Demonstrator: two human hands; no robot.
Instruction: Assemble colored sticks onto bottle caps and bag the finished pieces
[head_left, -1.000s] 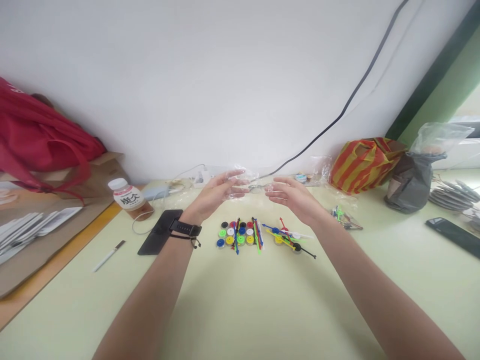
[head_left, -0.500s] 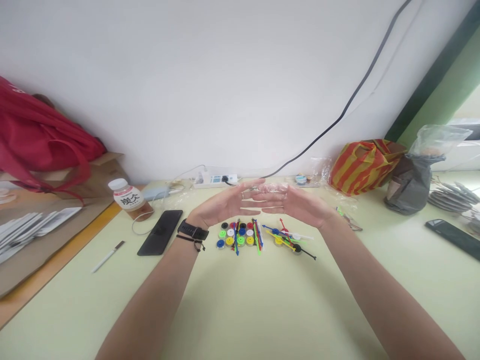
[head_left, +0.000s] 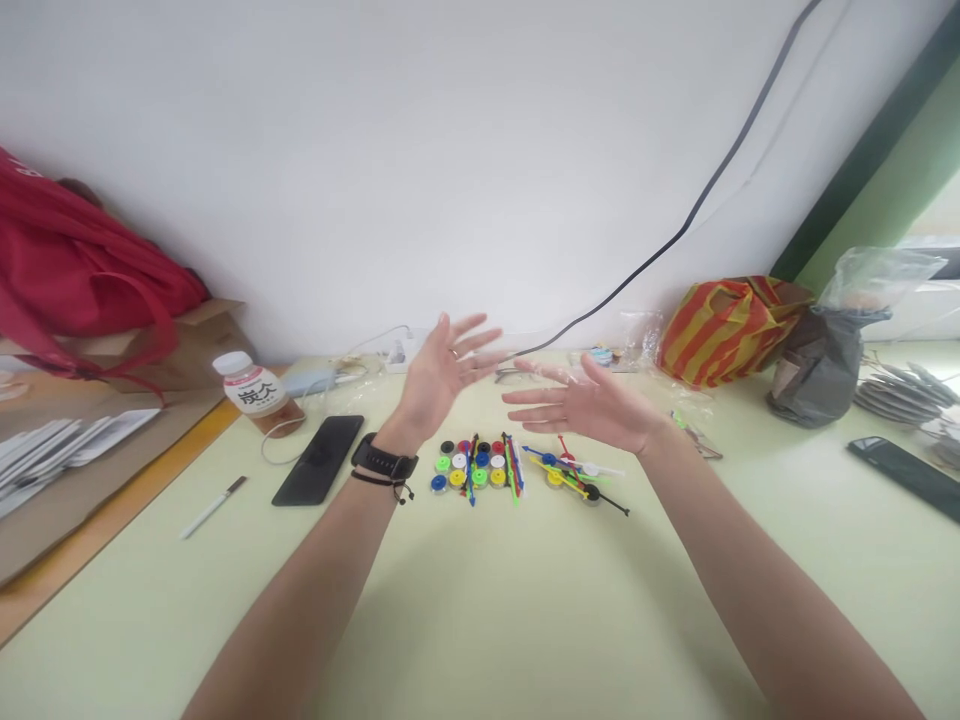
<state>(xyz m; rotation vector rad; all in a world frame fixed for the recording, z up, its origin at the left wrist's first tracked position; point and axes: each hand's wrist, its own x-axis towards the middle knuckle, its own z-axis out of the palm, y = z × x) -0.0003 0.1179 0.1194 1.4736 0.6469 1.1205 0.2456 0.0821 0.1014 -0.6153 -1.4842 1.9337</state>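
Note:
My left hand [head_left: 448, 375] is raised above the table with its fingers spread, holding nothing; a black watch [head_left: 384, 460] is on that wrist. Opposite it, my right hand [head_left: 585, 402] is also open and empty, palm turned inward. The two hands are apart. Below them lie rows of small round discs [head_left: 458, 478] in black, red, green, white, blue and yellow. Thin coloured arrow-shaped pointers [head_left: 514, 470] lie in bundles among the discs. To the right, under my right hand, several arrows [head_left: 574, 470] joined to round bases lie scattered and crossed.
A black phone [head_left: 319, 460], a white pen [head_left: 214, 508] and a drink bottle [head_left: 259, 395] are on the left. A striped bag [head_left: 727, 330] and a grey bag [head_left: 817, 370] stand at the right, near a dark flat device [head_left: 907, 478]. A black cable [head_left: 645, 265] hangs along the wall.
Both hands were close, with fingertips overlapping in view. Now they have moved apart; the left hand has turned upward with its fingers spreading. The discs and arrows look unchanged.

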